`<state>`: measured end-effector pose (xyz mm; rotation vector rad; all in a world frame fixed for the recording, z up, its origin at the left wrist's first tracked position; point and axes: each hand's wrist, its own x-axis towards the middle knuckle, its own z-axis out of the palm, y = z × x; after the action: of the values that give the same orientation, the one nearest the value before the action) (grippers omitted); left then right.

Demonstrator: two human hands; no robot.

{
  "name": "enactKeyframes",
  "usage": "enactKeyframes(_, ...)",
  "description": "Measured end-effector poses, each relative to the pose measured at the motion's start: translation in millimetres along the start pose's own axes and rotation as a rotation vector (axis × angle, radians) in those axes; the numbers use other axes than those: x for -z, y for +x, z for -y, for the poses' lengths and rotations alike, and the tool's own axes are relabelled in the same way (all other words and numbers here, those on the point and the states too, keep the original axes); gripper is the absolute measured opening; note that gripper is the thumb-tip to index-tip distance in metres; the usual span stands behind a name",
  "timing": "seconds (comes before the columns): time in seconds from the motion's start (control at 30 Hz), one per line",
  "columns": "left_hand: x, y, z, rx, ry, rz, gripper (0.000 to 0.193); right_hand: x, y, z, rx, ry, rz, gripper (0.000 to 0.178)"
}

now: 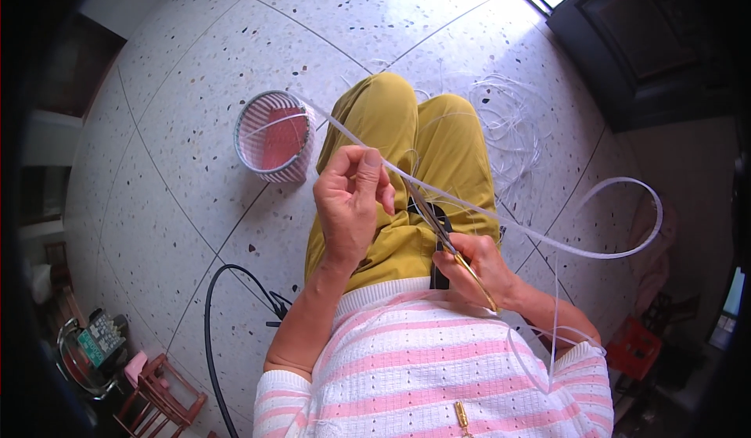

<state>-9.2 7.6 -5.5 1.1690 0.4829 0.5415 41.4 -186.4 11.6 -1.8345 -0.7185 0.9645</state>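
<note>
Between thumb and fingers, my left hand (352, 199) pinches a flat white plastic strap (477, 213). The strap runs from the woven basket at the left, through my fingers, and loops round at the far right. My right hand (479, 268) grips a pair of scissors (429, 211) with gold-coloured handles; its blades point up and left, close by the strap. Whether the blades touch the strap I cannot tell. On the floor left of my knees stands the basket (303, 156), striped white and purplish with a pinkish-red bottom. Another length of strap crosses its opening.
A loose tangle of thin white strands (508, 125) lies on the speckled tile floor right of my knees. A black cable (209, 321) curves at the lower left, near a small wooden chair (160, 399). A red crate (632, 348) sits at the lower right; a dark door (634, 39) stands upper right.
</note>
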Motion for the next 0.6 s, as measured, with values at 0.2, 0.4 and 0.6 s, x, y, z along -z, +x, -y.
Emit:
enactKeyframes(0.2, 3.2, -0.1, 2.1, -0.002, -0.014, 0.027, 0.017, 1.2, -3.5, -10.6, -0.023, 0.055, 0.034, 0.019)
enactKeyframes(0.4, -0.6, -6.9, 2.8, -0.012, 0.1, 0.063, 0.016, 2.6, -1.3, 1.0, -0.046, 0.005, 0.029, 0.022)
enactKeyframes(0.6, -2.7, -7.5, 0.3, -0.006, 0.128, 0.074, 0.016, 4.1, -1.4, -0.3, -0.048, 0.006, 0.041, 0.021)
